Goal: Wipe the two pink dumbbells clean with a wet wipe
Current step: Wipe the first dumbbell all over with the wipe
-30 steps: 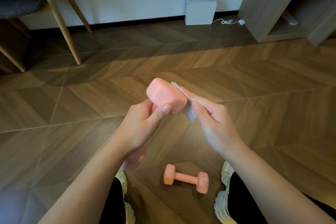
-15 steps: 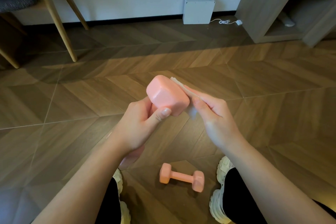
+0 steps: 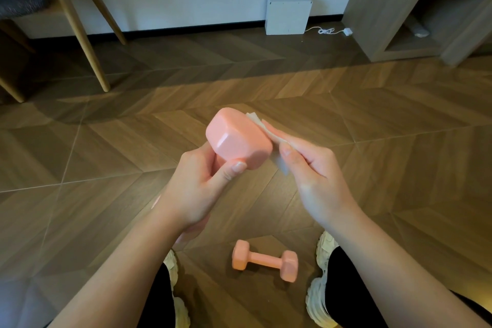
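Observation:
My left hand [image 3: 197,189] grips a pink dumbbell [image 3: 237,138] by its handle, upright, with one head facing me and the thumb against that head. The lower head peeks out below my wrist. My right hand [image 3: 316,176] holds a white wet wipe [image 3: 277,141] against the right side of the upper head, fingers pressing it there. A second pink dumbbell [image 3: 265,261] lies on the wooden floor between my feet.
My white shoes [image 3: 319,298] stand either side of the lying dumbbell. Wooden chair legs [image 3: 77,24] rise at the back left. A white box [image 3: 287,14] with a cable sits by the wall. A wooden shelf unit [image 3: 399,8] fills the back right.
My right hand has slid the wipe along the right side of the dumbbell head. The dumbbell in my left hand has turned slightly.

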`<state>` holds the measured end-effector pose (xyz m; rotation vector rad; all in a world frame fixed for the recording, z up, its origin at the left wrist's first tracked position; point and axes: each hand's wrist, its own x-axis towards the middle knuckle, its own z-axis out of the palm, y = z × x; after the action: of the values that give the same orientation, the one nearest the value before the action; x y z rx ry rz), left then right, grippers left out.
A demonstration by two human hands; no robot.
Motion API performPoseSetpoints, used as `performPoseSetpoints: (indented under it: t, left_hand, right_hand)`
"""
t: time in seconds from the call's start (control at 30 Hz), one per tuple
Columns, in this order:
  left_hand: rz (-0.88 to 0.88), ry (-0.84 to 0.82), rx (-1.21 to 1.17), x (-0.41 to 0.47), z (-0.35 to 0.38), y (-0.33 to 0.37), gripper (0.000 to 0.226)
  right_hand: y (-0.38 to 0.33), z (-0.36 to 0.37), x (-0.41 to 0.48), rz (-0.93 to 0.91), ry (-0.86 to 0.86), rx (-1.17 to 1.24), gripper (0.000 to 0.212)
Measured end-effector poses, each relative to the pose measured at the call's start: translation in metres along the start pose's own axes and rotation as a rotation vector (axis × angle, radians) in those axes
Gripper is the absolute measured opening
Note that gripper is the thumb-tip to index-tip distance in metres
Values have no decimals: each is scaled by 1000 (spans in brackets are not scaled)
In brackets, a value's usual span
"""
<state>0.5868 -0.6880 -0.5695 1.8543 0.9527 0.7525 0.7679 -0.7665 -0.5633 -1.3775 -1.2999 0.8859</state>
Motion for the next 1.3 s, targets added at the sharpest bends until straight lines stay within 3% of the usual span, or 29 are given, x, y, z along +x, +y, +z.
performPoseSetpoints:
  t: [0.27, 0.5, 0.67, 1.0, 1.17, 1.3]
  left_hand:
    - [116, -87, 61, -5, 1, 4, 51]
    - [15, -53, 38, -5, -1, 3, 65]
    - [-22, -49, 13, -4, -2, 3, 65]
    - [11, -228, 46, -7, 3, 7, 58]
    - [-64, -221, -99, -9, 4, 0, 68]
    - [-104, -185, -214, -6, -3, -2, 63]
  right_hand:
    - [-2, -1, 7, -13, -21, 38, 45]
    - [1, 0, 2, -10, -25, 32, 44]
    - [4, 3, -3, -56, -29, 41, 45]
    - [-1, 8, 15, -54, -78, 123, 41]
    - [1, 0, 10, -51, -133, 174, 39]
    - [7, -9, 0, -56, -119, 156, 39]
